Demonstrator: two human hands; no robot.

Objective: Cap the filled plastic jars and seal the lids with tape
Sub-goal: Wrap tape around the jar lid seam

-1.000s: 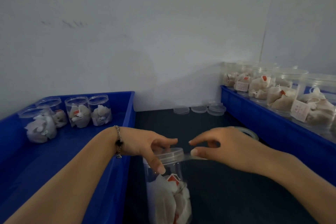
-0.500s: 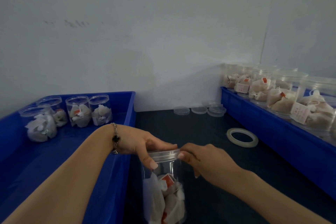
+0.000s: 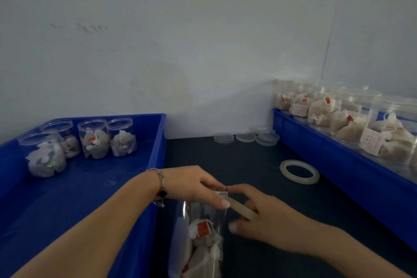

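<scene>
Left hand [image 3: 194, 184] grips the clear plastic filled jar's [image 3: 203, 232] lid; right hand [image 3: 266, 214] seemingly pinches a clear tape strip [image 3: 242, 209]. Press it flat along the seam, turning the jar steadily.

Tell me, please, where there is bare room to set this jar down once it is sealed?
The left blue bin has bare floor in front of its four jars. Dark table lies bare between spare lids and tape roll. The right bin is crowded.

Single head-worn view, forward and down (wide-angle), close over the dark table [image 3: 248, 165].
</scene>
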